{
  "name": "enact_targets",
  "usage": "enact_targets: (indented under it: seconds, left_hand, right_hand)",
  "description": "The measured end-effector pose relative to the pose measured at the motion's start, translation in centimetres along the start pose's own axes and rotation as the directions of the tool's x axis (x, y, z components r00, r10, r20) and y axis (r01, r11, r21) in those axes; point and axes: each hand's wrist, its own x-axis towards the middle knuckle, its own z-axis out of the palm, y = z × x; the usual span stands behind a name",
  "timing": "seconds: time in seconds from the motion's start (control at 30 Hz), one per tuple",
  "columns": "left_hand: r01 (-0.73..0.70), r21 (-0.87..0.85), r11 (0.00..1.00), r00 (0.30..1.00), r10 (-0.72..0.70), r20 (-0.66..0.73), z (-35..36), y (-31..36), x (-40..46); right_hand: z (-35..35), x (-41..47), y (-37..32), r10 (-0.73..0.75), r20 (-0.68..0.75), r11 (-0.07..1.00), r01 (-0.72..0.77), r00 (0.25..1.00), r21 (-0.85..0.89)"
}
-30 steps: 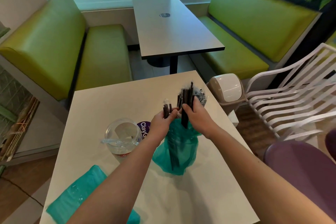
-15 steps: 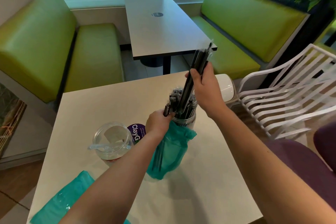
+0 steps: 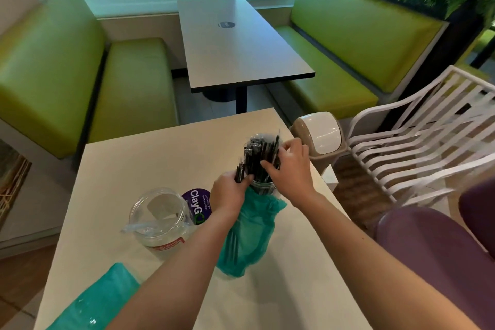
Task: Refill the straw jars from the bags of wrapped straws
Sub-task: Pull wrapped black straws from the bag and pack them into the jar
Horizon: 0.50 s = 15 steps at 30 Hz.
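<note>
A clear jar (image 3: 263,187) stands on the cream table (image 3: 134,158), packed with black wrapped straws (image 3: 258,154). My right hand (image 3: 292,166) sits at the jar's mouth, its fingers curled round the straws there. My left hand (image 3: 229,191) grips the neck of a teal bag (image 3: 247,238) with a few black straws sticking up out of it. A second clear jar (image 3: 158,215) to the left holds only a couple of pale wrapped straws. Another teal bag (image 3: 99,301) lies at the near left corner.
A purple round sticker (image 3: 198,202) lies on the table between the jars. A small beige swing-lid bin (image 3: 320,136) stands just past the table's right edge, next to a white slatted chair (image 3: 417,136). A purple seat (image 3: 434,257) is at my right.
My right hand, which held a bundle of black straws high above the jar half a second ago, has come down to the jar's mouth with them. My left hand stays on the bag.
</note>
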Motion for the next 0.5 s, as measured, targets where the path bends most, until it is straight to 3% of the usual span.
enact_targets:
  seconds: [0.13, 0.27, 0.33, 0.4, 0.5]
  left_hand:
    - [-0.005, -0.009, 1.000, 1.000, 0.005, -0.005, 0.1, -0.2, -0.1]
    - [0.004, -0.010, 1.000, 1.000, -0.004, -0.004, 0.3, -0.3, 0.1]
    - [-0.001, -0.007, 1.000, 1.000, 0.001, -0.005, 0.3, -0.3, 0.1]
    - [-0.005, -0.009, 1.000, 1.000, 0.005, -0.006, 0.3, -0.3, 0.1]
    - [-0.014, -0.005, 1.000, 1.000, 0.013, -0.013, 0.4, -0.4, 0.2]
  right_hand:
    - [-0.5, 0.5, -0.7, -0.007, -0.033, 0.998, 0.005, 0.999, -0.057]
    - [-1.7, 1.1, -1.9, -0.080, -0.139, 0.966, 0.111, 0.987, 0.232]
    - [-1.6, 1.4, -2.1, -0.169, -0.130, 0.936, 0.201, 0.977, 0.289]
    - [-0.9, 1.7, -2.1, -0.280, -0.072, 0.937, 0.288, 0.957, 0.198]
    - [0.9, 1.2, -0.9, -0.387, 0.054, 0.916, 0.390, 0.921, -0.093]
